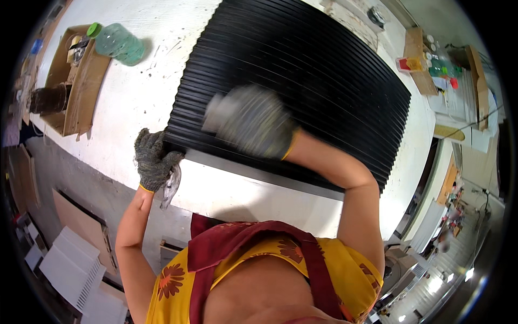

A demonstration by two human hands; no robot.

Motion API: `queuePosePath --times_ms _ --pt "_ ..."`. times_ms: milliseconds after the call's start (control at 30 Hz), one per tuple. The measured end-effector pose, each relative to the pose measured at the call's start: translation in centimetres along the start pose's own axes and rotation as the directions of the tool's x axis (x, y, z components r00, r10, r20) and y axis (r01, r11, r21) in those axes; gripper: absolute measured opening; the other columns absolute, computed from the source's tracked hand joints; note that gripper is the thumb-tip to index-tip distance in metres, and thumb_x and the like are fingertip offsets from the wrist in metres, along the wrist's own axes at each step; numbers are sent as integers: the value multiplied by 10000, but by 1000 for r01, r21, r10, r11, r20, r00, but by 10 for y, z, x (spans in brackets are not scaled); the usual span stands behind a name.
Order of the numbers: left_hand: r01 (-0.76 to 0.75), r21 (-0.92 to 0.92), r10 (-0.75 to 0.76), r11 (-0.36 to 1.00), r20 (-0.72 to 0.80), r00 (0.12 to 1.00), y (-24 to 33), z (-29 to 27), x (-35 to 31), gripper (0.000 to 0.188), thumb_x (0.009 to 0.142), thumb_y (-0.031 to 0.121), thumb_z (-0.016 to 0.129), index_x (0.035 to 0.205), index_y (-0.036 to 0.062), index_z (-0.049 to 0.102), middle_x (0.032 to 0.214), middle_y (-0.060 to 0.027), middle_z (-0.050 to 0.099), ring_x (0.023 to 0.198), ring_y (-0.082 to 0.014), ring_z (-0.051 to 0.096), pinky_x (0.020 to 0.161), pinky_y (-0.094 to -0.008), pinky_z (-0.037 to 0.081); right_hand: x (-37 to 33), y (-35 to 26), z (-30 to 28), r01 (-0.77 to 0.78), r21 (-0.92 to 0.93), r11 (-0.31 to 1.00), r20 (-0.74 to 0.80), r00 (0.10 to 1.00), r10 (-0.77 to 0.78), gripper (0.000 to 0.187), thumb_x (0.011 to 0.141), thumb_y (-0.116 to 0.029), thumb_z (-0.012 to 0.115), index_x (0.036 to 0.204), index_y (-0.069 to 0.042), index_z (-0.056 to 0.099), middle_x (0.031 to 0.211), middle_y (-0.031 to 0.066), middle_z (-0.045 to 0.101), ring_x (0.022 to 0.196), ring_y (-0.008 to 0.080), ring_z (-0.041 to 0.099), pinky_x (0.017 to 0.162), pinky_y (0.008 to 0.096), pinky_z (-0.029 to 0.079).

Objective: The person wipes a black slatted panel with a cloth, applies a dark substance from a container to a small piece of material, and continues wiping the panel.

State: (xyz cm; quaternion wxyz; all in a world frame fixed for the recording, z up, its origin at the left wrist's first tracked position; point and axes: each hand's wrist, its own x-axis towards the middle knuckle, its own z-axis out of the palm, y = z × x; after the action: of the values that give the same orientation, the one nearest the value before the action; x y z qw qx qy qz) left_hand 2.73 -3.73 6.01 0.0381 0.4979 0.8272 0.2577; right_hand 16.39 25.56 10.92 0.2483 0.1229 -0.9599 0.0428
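Observation:
A black panel (302, 70) with parallel ribs lies flat on a white worktable, its smooth grey-black near edge facing me. My left hand (154, 159), in a dark knitted glove, is at the panel's near left corner, fingers bent and thumb against the edge. A crumpled greyish-white rag (171, 188) hangs from beneath its palm. Over the ribs is my right hand (253, 121), gloved in the same knit and smeared by motion. At its fingertips a pale grey pad or folded cloth (212, 113) shows, pressed to the panel; blur hides its exact kind.
On the white table (143, 86), a cardboard box (86, 105) holds a brown roll and small items at the left. A greenish plastic bottle (121, 46) lies against it. Another cardboard box (415, 59) with bottles stands at the far right. White slotted panels (70, 267) lie below, left.

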Motion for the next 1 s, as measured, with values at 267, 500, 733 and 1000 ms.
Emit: queuePosePath --times_ms 267,500,733,1000 --pt "-35 7 35 999 -30 999 -7 13 4 478 662 294 783 1045 30 675 946 -123 674 949 -354 602 1075 -519 353 -93 168 -69 -332 -647 687 -63 921 385 131 929 -252 558 925 -208 682 828 54 660 683 264 641 594 418 524" --pt "9 8 -9 1000 -6 1000 0 2 2 550 656 362 814 1088 55 668 990 -107 677 972 -324 606 1054 -522 333 -105 139 -70 -230 -561 795 95 936 338 244 925 -245 587 1158 -214 654 1012 65 648 821 289 618 729 428 507" --pt "1 -44 -2 999 -21 1000 -2 2 4 567 640 362 824 1095 58 672 969 -99 676 953 -320 608 1044 -517 339 28 -48 9 7 180 984 303 951 -62 197 921 -220 550 1106 -210 617 1005 40 612 863 195 617 708 376 527" --pt "61 -48 -59 997 37 998 4 -4 9 651 646 379 822 1191 64 657 980 -103 682 955 -320 612 1061 -514 338 -36 212 0 -371 -602 707 -78 909 410 182 951 -265 546 1055 -191 675 889 78 661 663 275 627 611 419 514"
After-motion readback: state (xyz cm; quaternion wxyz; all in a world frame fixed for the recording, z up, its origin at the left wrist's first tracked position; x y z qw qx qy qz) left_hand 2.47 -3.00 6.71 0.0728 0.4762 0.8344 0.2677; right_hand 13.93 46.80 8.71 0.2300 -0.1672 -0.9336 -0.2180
